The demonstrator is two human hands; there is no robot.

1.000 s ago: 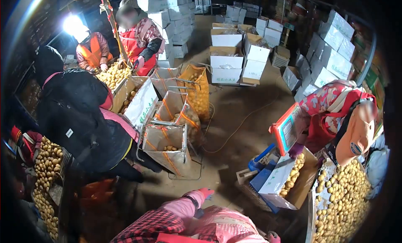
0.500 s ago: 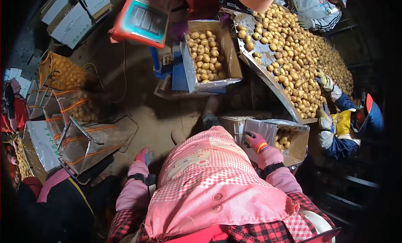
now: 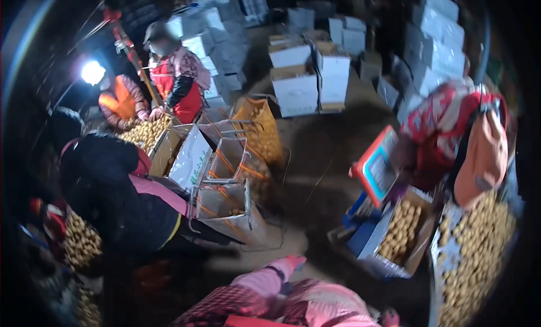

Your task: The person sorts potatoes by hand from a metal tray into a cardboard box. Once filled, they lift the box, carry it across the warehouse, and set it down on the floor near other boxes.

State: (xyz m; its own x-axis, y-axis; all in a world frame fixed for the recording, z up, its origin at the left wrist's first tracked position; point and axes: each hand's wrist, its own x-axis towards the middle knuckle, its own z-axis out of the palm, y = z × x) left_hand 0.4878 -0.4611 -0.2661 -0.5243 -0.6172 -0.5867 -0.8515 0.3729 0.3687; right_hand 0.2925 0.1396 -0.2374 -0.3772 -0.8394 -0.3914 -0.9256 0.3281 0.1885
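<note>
My left hand (image 3: pixel 295 261), in a pink and grey glove, hangs in front of my pink apron (image 3: pixel 332 304) above the floor. It touches nothing I can see, and its fingers are smeared. At the bottom edge, only a small part of my right hand (image 3: pixel 390 317) shows, its fingers hidden. Nearest to the hands, on the right, an open carton (image 3: pixel 369 254) of potatoes (image 3: pixel 401 228) stands by a red and teal weighing scale (image 3: pixel 376 165). A sorting table (image 3: pixel 437 282) spread with potatoes lies farther right.
Metal frames (image 3: pixel 248 200) holding clear bags stand left of centre, beside an orange mesh sack (image 3: pixel 262 130) of potatoes. A person in dark clothes (image 3: pixel 107 186) bends at the left. Another person (image 3: pixel 451 135) leans over the scale. White cartons (image 3: pixel 296 90) are stacked behind.
My view has swung left and up, bringing the back cartons and several people into sight. The carton near my right hand has left the view, and that hand is mostly out of frame.
</note>
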